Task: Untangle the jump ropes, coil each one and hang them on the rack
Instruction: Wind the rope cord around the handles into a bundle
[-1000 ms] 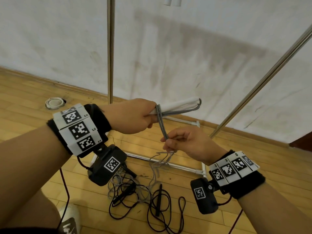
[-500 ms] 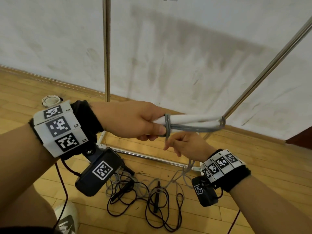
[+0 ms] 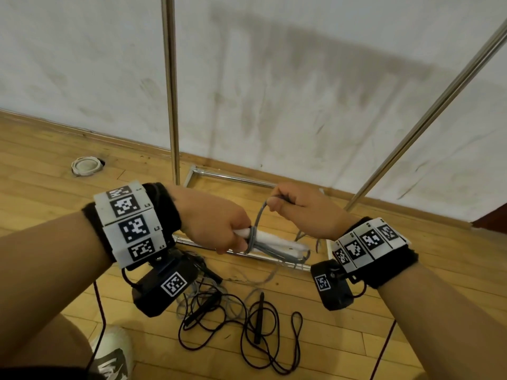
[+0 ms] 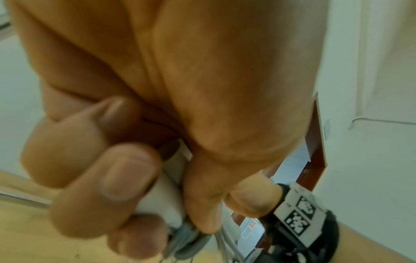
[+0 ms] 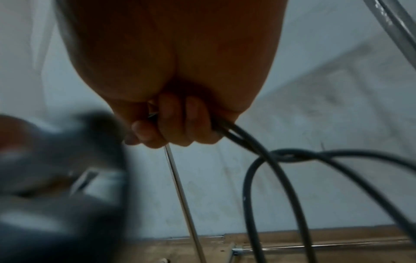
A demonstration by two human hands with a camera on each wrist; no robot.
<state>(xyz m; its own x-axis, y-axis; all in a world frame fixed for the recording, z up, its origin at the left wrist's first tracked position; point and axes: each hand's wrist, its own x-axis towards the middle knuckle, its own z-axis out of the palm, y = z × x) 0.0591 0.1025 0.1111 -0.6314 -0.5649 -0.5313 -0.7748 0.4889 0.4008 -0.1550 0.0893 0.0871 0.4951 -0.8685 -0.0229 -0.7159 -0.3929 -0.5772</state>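
Observation:
My left hand (image 3: 233, 237) grips the white handles (image 3: 277, 241) of a grey jump rope, with grey cord loops bundled along them. The same handles (image 4: 164, 195) show between my curled left fingers in the left wrist view. My right hand (image 3: 282, 201) pinches the grey cord (image 3: 259, 218) and holds it up above the handles; a turn of it goes round them. In the right wrist view the fingers (image 5: 175, 124) curl round the grey cord (image 5: 247, 142), which loops away below. A black jump rope (image 3: 247, 325) with black handles lies tangled on the wooden floor beneath my hands.
The metal rack stands at the wall: an upright pole (image 3: 170, 91), a slanted pole (image 3: 428, 111) at right and base bars (image 3: 233, 178) on the floor. A white round fitting (image 3: 86, 165) sits in the floor at left. My shoe (image 3: 112, 355) is at bottom left.
Both hands have dropped lower. My right hand has come up from under the handles to above them, carrying the grey cord round the bundle.

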